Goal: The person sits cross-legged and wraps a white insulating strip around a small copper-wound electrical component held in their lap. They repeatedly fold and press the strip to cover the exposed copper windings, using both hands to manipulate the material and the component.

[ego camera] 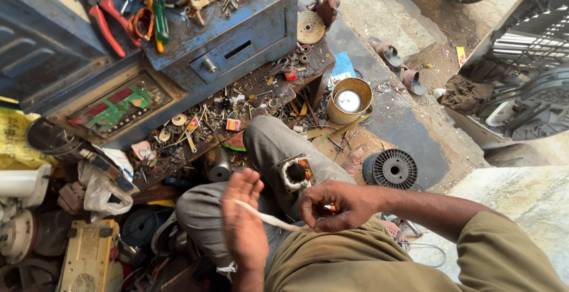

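View looking down at a person seated on the ground in a crowded repair workshop. At far left, a heap of old parts, plastic bags and a yellowed casing (89, 256) lies on the floor within arm's reach. Above it, a blue metal toolbox (231, 28) carries red-handled pliers (106, 25), screwdrivers and loose bolts on its lid, kept up where they are easy to grab. In front of it a low tabletop (195, 126) is strewn with washers, screws and a green circuit board (118, 105).

At centre, a small motor core (294, 172), a square metal frame with a round opening, rests on the person's raised knee, which serves as a stand so both hands are free. The left hand (244, 224) is open with fingers spread, and a thin white strip (267, 218) runs across its palm. The right hand (335, 204) pinches the other end of the strip between thumb and fingers, so it is stretched taut between the two hands, just below the motor core.

Further right, a brass-coloured tin (348, 100) and a black plastic spool (391, 168) sit on the floor. At far right stand concrete steps and a grey crate (533, 43).
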`<state>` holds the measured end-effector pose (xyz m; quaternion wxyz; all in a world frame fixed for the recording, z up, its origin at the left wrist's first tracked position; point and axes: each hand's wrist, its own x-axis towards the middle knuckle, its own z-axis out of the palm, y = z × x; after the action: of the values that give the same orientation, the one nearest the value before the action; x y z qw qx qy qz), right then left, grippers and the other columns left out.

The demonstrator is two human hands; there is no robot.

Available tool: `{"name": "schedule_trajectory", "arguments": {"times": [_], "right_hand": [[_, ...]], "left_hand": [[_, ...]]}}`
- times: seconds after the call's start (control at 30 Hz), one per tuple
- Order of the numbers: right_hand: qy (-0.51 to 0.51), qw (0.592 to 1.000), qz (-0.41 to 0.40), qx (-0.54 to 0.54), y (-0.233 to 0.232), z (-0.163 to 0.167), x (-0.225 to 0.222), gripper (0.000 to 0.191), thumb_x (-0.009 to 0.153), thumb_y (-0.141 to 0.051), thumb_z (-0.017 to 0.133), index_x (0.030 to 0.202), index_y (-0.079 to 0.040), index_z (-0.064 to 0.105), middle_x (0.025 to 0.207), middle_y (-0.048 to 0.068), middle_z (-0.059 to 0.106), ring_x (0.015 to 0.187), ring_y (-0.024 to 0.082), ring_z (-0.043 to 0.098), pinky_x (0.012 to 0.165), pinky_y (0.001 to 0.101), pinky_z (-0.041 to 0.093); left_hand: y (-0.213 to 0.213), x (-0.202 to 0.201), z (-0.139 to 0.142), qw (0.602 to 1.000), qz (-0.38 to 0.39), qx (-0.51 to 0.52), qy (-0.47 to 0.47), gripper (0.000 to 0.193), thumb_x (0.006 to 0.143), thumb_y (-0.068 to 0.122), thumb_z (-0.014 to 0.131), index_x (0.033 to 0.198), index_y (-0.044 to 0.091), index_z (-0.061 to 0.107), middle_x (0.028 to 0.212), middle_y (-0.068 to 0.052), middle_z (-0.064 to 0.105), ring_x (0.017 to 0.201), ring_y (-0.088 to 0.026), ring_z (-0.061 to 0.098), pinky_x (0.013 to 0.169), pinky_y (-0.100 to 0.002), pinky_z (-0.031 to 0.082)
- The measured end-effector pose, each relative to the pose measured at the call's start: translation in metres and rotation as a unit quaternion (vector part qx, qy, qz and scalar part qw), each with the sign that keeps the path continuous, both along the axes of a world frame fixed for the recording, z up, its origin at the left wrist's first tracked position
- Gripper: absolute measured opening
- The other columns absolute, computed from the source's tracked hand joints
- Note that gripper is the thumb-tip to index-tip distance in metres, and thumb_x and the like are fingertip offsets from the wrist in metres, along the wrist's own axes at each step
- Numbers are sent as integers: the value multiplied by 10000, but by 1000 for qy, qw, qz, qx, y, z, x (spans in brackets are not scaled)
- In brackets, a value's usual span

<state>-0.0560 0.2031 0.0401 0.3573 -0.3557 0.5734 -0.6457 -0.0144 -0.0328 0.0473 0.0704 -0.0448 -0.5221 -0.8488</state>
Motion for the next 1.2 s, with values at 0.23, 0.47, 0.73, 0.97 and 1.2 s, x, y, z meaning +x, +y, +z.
{"name": "schedule_trajectory", "arguments": {"times": [0.23, 0.47, 0.73, 0.97, 1.2], "right_hand": [[151, 976, -129, -85, -5, 13, 5, 123, 986, -43, 732, 1043, -52, 623, 1030, 82, 683, 961, 213, 696, 796, 347, 555], [155, 972, -161, -68, -6, 15, 9, 135, 983, -50, 745, 1053, -54, 630, 1038, 76, 675, 956, 211, 690, 815, 339, 562], [95, 990, -100, -12, -1, 9, 10, 190, 950, -84, 768, 1077, -48, 631, 986, 67, 664, 821, 149, 680, 687, 292, 559], [219, 968, -109, 51, -2, -2, 7, 273, 865, -85, 783, 1092, -53, 634, 979, 89, 682, 905, 264, 700, 746, 385, 555], [328, 933, -144, 28, -5, -5, 7, 185, 874, -65, 767, 1050, -68, 709, 980, 119, 656, 928, 344, 679, 777, 448, 531]], "left_hand": [[7, 30, -11, 930, -126, -344, 7, 658, 854, 300, 811, 1380, 16, 535, 1062, -94, 721, 838, -160, 711, 711, -271, 570], [13, 23, -7, 945, -154, -275, -83, 312, 862, 159, 854, 1078, 11, 684, 775, -45, 660, 678, -51, 566, 590, -231, 483], [11, 22, 22, 864, -99, -481, 110, 232, 656, -28, 769, 801, 57, 609, 836, -79, 673, 785, -296, 660, 694, -366, 512], [12, 25, 24, 911, -135, -387, 50, 218, 708, -111, 692, 803, 46, 574, 795, -66, 623, 713, -201, 659, 658, -300, 538], [11, 26, 25, 909, -127, -394, -42, 201, 738, -96, 684, 875, 39, 625, 786, -60, 591, 652, -141, 605, 600, -268, 513]]}}
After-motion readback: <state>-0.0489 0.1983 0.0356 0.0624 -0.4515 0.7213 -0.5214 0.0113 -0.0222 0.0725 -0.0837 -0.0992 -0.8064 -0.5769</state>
